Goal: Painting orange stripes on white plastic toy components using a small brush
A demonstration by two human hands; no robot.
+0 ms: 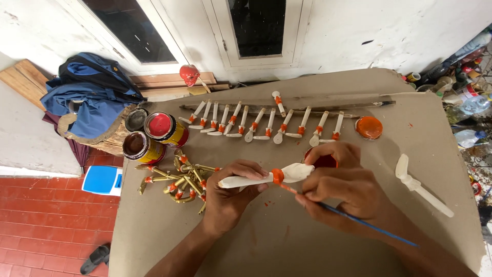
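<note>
The left hand [230, 192] grips a white carved wooden piece with an orange band [266, 177]; at its three o'clock, the right hand [341, 187] pinches a thin blue-handled paintbrush [359, 219].

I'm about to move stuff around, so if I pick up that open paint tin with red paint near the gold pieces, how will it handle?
The red paint tin probably stays stiff, being a metal-looking can. It stands open with paint showing, so tilting likely spills. The crusted rim may feel tacky.
</note>
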